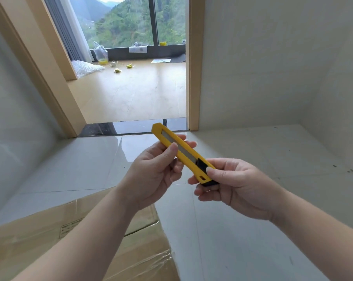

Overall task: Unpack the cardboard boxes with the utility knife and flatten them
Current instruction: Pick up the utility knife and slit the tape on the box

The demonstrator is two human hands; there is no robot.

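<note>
Both hands grip the knife (183, 153): left hand (153, 175) steadies its body, right hand (236, 183) thumbs the slider, above the taped box (49, 236).

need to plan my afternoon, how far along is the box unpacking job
Barely begun. Done: nothing visible; the cardboard box at lower left is still sealed with clear tape and not flattened. In hand: the left hand and right hand both hold the yellow utility knife; no blade shows past its tip. Left: cutting the tape, unpacking and flattening.
</note>
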